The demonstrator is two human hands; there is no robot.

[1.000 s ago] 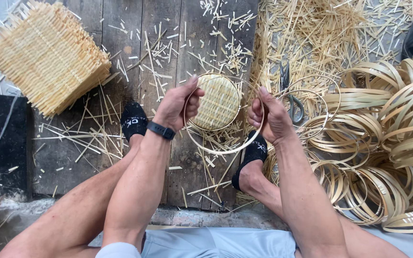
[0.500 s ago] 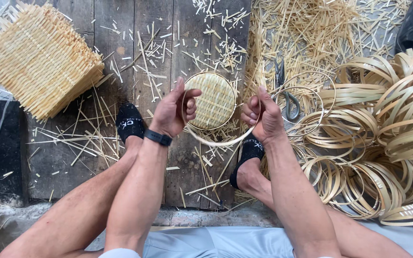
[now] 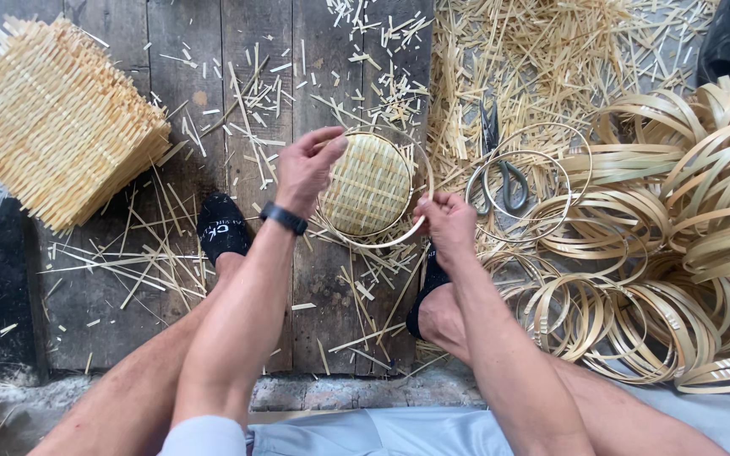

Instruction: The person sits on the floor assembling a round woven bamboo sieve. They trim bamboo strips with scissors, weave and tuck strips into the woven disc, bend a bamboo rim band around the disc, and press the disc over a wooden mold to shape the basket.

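The left hand (image 3: pixel 307 167) grips the upper left edge of a small round woven mat of pale bamboo strips (image 3: pixel 368 186), fingers curled over its rim. The right hand (image 3: pixel 445 221) pinches the lower right of a thin bent bamboo hoop (image 3: pixel 422 173) that rings the mat (mat and hoop are held together above the dark wooden plank floor (image 3: pixel 171 51), between the person's two feet in black socks (image 3: pixel 221 228)). A black wristband (image 3: pixel 284 219) sits on the left wrist. A stack of square woven bamboo mats (image 3: pixel 48 122) lies well to the left. A pair of scissors (image 3: pixel 504 173) rests among loose hoops just right of the mat, and a heap of coiled bamboo rings (image 3: pixel 686 245) fills the right side, with cut slivers (image 3: pixel 542 51) scattered above
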